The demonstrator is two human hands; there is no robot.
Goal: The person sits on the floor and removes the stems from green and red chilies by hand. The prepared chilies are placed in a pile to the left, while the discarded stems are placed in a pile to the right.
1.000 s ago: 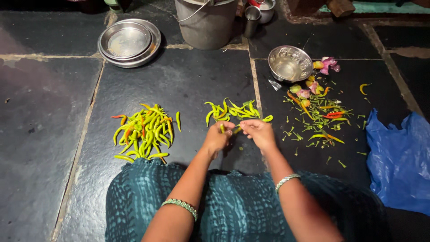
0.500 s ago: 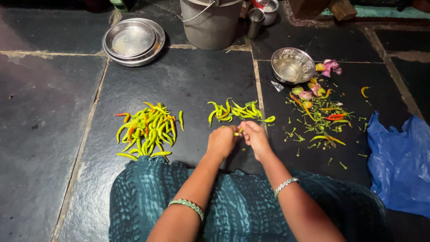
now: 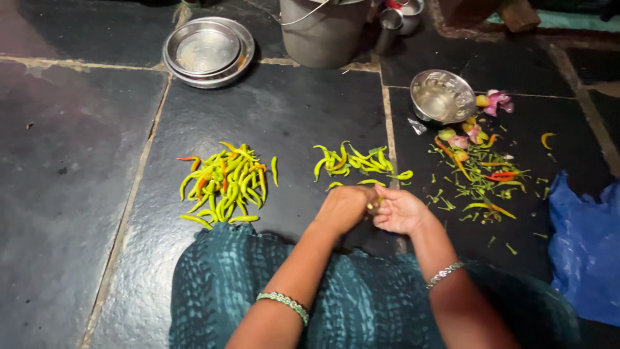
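Dark stone floor [image 3: 84,194] all round, slabs with pale joints, and the person sits low over it with a teal patterned cloth [image 3: 361,304] across the lap. Both hands have stayed together at the centre over the last second, hardly shifting. Left hand [image 3: 344,208] is curled closed, right hand [image 3: 399,210] pinches in against it, and between them a small green chilli [image 3: 371,205] just peeps out; how much of it each hand grips I cannot tell. Just beyond the knuckles lies the small chilli heap [image 3: 355,163], unchanged. Well off to the left sits the bigger chilli pile [image 3: 225,184], also untouched. On the right, the scatter of stems and scraps [image 3: 481,171] spreads below a steel bowl [image 3: 443,97]. Stacked steel plates [image 3: 208,52] and a metal bucket [image 3: 323,29] stand at the far edge, a blue plastic bag [image 3: 586,249] at the right.
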